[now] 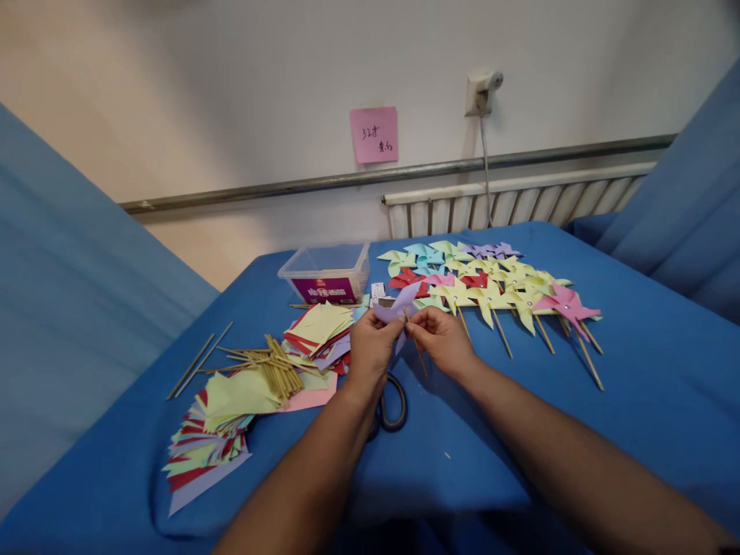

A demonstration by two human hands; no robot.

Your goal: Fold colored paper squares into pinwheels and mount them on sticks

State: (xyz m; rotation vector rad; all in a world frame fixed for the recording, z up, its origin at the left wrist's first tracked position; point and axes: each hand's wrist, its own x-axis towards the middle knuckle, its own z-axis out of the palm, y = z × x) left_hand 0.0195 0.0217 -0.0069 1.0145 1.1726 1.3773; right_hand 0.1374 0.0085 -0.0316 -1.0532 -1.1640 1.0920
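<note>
My left hand (370,351) and my right hand (442,339) meet above the blue table (636,385), both pinching a lilac paper pinwheel (396,307). A thin wooden stick (417,347) runs down from the pinwheel between my right fingers. Just below my left wrist lie scissors (393,405), partly hidden by my forearm.
Finished pinwheels (491,285) in several colours lie in rows at the back right. Stacks of coloured paper squares (317,327) and another pile (213,432) sit on the left, with loose wooden sticks (271,366) between them. A clear plastic box (327,270) stands at the back.
</note>
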